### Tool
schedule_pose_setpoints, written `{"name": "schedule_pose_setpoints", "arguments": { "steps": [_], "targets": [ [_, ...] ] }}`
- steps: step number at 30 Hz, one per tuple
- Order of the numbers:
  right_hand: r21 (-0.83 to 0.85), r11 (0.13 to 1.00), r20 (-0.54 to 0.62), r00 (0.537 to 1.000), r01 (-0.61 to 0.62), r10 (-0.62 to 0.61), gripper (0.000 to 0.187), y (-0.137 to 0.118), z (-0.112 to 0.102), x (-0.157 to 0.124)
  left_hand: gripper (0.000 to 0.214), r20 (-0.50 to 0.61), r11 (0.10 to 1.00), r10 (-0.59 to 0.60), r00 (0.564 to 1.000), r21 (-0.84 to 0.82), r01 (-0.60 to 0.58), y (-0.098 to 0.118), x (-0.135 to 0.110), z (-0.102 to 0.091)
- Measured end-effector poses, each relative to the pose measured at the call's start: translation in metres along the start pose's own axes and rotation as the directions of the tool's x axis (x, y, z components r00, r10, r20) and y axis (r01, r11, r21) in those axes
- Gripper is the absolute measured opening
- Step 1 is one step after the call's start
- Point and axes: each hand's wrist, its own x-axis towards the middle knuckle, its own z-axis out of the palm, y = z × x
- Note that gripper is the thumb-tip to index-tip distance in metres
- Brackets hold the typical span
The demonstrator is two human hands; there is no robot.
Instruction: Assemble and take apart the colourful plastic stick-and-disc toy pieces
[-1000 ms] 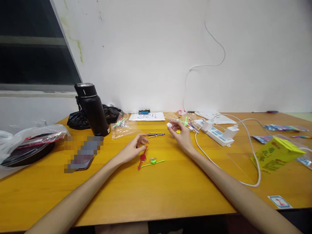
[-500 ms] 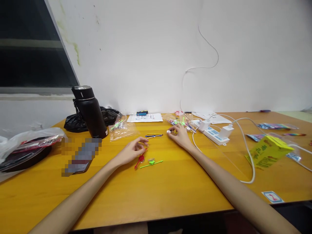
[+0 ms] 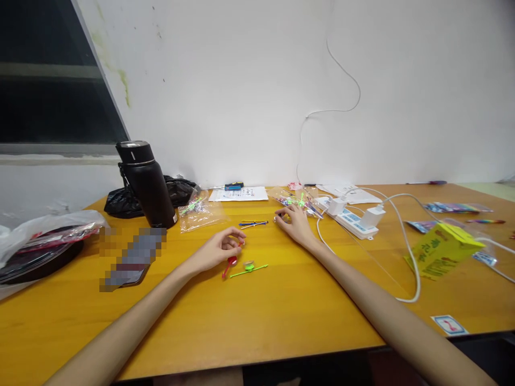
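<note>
My left hand [image 3: 219, 250] is closed, fingers curled around the upper end of a red plastic stick with a round part [image 3: 232, 261]. Its lower end slants down to the table. Just right of it lies a green plastic stick [image 3: 249, 269] with a round piece on it. My right hand [image 3: 298, 226] rests farther right, thumb and fingertips pinched over a small round piece [image 3: 277, 219] that is mostly hidden. Between the hands, several thin sticks in blue, yellow and white [image 3: 253, 223] lie together.
Clear bags of colourful parts [image 3: 201, 212] lie behind the hands. A black bottle [image 3: 147, 185] and a blurred phone [image 3: 134, 262] are on the left. On the right are a white power strip [image 3: 354, 222], looping cables, and a yellow box [image 3: 442, 249].
My left fingers have closed in over the red stick, covering more of it. My right fingertips have curled over the small round piece, which showed white before. The view has shifted slightly.
</note>
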Motion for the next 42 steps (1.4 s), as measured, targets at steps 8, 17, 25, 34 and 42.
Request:
{"name": "schedule_pose_setpoints", "arguments": {
  "steps": [8,17,25,34,42],
  "targets": [
    [0.423,0.899,0.069,0.986,0.112,-0.155,0.022,-0.068,-0.016,-0.01,0.043,-0.252,0.994,0.047,0.967,-0.084,-0.07,0.002,0.005,-0.009],
    [0.696,0.713,0.341,0.911,-0.079,-0.233,0.025,-0.112,-0.004,-0.034,0.039,-0.394,0.982,0.082,0.916,-0.124,-0.141,0.014,0.001,-0.005],
    [0.661,0.748,0.241,0.928,0.058,-0.285,0.018,-0.114,-0.01,-0.033,0.039,-0.368,0.967,0.102,0.924,-0.18,-0.178,0.017,0.0,0.0],
    [0.835,0.42,0.446,0.885,-0.356,-0.136,0.032,-0.111,-0.005,-0.03,0.032,-0.227,0.967,0.226,0.947,-0.063,-0.246,0.016,0.002,0.007],
    [0.848,0.296,0.503,0.844,-0.44,-0.187,0.033,-0.107,-0.007,-0.028,0.026,-0.082,0.977,0.161,0.984,-0.126,-0.17,0.015,0.0,0.012]
  ]
}}
